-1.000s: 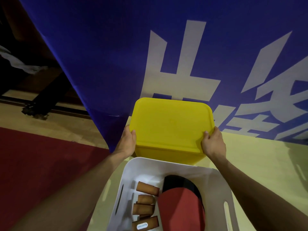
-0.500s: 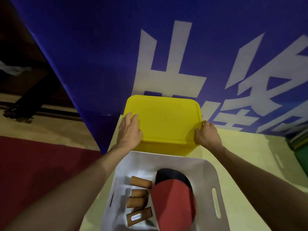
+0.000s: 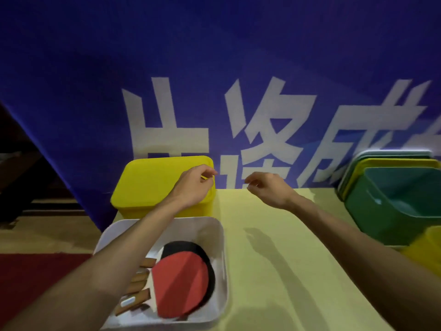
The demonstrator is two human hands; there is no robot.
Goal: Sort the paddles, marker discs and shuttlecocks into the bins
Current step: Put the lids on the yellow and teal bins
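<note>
A yellow bin with its yellow lid on stands at the back left of the table. My left hand hovers over the lid's right edge with loosely curled fingers and holds nothing. My right hand hangs in the air to the right of the bin, fingers loosely curled, also holding nothing. Nearer to me a white bin holds a red-faced paddle lying over a black-faced paddle. Several brown handles lie at the white bin's left, partly hidden by my left forearm.
The pale yellow table runs between the bins. An open green bin sits at the right, with stacked lids leaning behind it. A blue banner with white characters hangs behind. Red carpet lies at the lower left.
Both hands have let go of the yellow lid's sides. My right hand has moved right, off the bin. The view has swung right, bringing the green bin into sight.
</note>
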